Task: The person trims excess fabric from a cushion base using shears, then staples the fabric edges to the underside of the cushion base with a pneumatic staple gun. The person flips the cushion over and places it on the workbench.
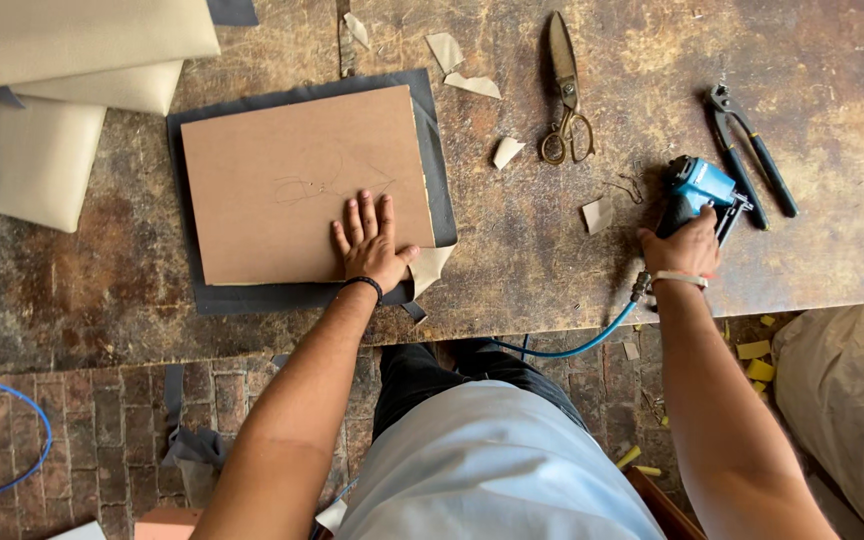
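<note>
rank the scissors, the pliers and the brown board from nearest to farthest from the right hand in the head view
From the right hand:
1. Pliers, just up and to its right.
2. Scissors, up and to its left.
3. Brown board, far left, under the left hand.

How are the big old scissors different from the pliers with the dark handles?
The brass-coloured metal scissors are bare metal all over, while the dark-handled pliers have dark covered grips. The scissors have round finger loops; the pliers have long straight handles. The scissors lie with blades shut, pointing away from the person; the pliers' handles are spread apart. Both lie untouched on the worn wooden table, beyond the right hand.
</note>
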